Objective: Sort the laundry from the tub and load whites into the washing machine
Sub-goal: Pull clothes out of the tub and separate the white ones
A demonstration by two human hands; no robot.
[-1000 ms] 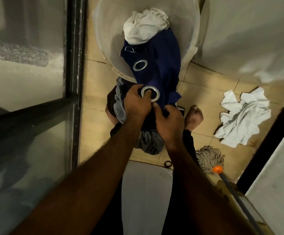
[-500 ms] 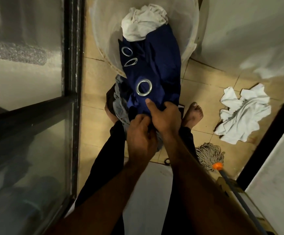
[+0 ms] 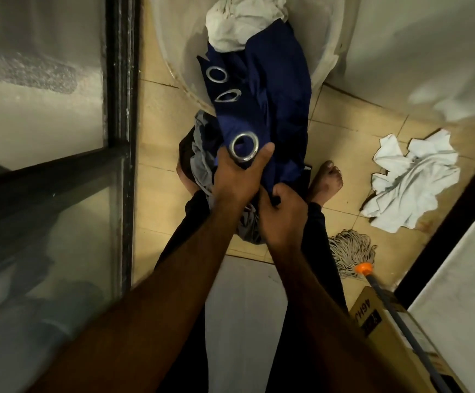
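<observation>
Both fists are clamped on the navy curtain [image 3: 276, 103]: the left hand [image 3: 237, 177] grips just under a metal eyelet [image 3: 244, 146], the right hand [image 3: 283, 214] bunches the hem. It trails up into the tub [image 3: 327, 49] beneath a white cloth [image 3: 239, 21] (loosely perched), which a hard tug could spill among the darks at the person's feet.

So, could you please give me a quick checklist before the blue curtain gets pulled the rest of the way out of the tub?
1. Left hand grips the blue eyelet curtain by its nearest eyelet: ok.
2. Right hand clamps the gathered fabric: ok.
3. Curtain fully out of the tub: not ok, it drapes over the rim.
4. White cloth free of the curtain: not ok, it lies on the curtain.
5. White garment lies apart on the floor: ok.
6. Washing machine open: cannot tell.
</observation>
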